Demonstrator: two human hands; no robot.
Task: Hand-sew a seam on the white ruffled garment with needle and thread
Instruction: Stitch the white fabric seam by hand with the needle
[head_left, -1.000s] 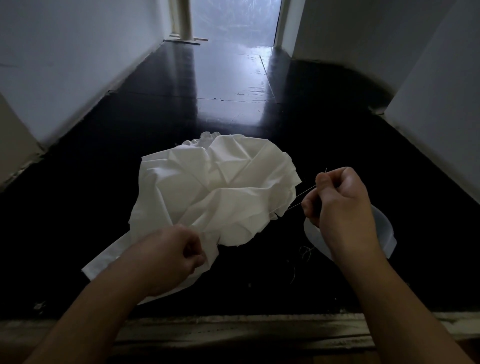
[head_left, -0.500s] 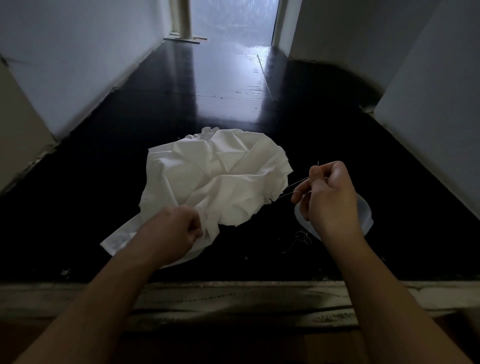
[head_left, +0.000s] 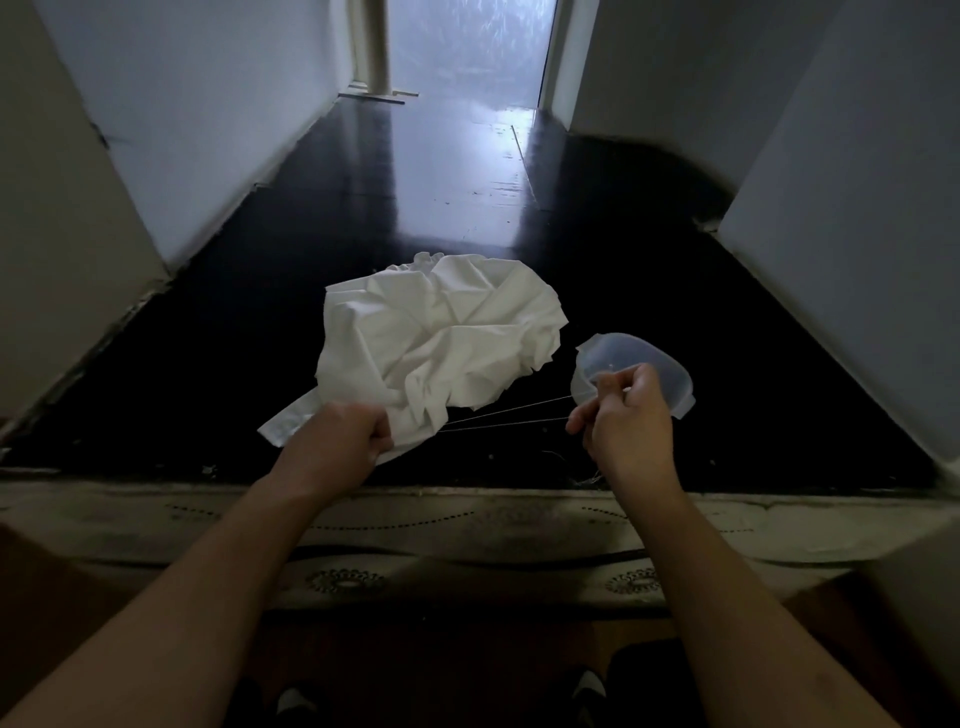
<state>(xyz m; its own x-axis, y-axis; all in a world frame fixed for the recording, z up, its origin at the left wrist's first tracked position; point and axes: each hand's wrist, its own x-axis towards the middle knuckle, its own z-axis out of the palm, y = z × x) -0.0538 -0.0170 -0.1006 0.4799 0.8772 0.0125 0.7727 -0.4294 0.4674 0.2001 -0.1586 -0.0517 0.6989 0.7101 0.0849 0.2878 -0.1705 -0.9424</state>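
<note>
The white ruffled garment (head_left: 441, 338) lies crumpled on a glossy black floor, its ruffle at the far edge. My left hand (head_left: 340, 436) grips the garment's near edge in a fist. My right hand (head_left: 621, 415) is to the right of the cloth and pinches the needle, whose thin tip pokes up above the fingers. Two taut strands of thread (head_left: 506, 418) run from the garment's near edge to my right hand.
A translucent plastic lid or dish (head_left: 657, 358) lies on the floor just behind my right hand. Loose thread scraps (head_left: 587, 475) lie near a worn pale ledge (head_left: 467, 514) in front of me. White walls close in on both sides.
My right hand has pulled toward me and to the right, drawing the thread out longer and taut. The plastic lid is now uncovered. The camera has tilted down, and my left hand keeps its grip.
</note>
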